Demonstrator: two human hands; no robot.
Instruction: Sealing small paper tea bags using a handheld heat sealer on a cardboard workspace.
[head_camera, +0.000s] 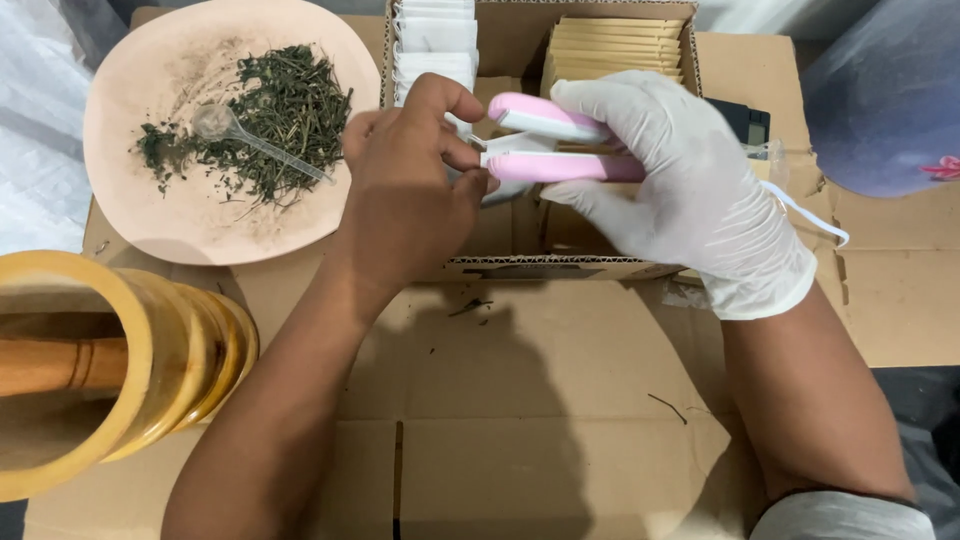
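Flattened brown cardboard (560, 400) covers the bench. At its left edge a large yellow-brown mortar (120, 370) lies tipped toward the camera with a wooden pestle (50, 365) inside. At the far left corner sits a pale pink plate (180, 215) heaped with dried green herbs (280, 120), a clear plastic spoon (225, 128) lying in them. At the far edge, middle, an open cardboard box (520, 268) holds stacks of white sachets (435, 40) and tan packets (615, 45). Above the box, the gloved right hand (690, 190) has its grip wrapped around a pink and white handheld sealer (555, 140), whose two arms stand slightly apart. The bare left hand (410, 190) pinches a small white sachet (505, 190) at the sealer's tip, thumb and forefinger closed on it.
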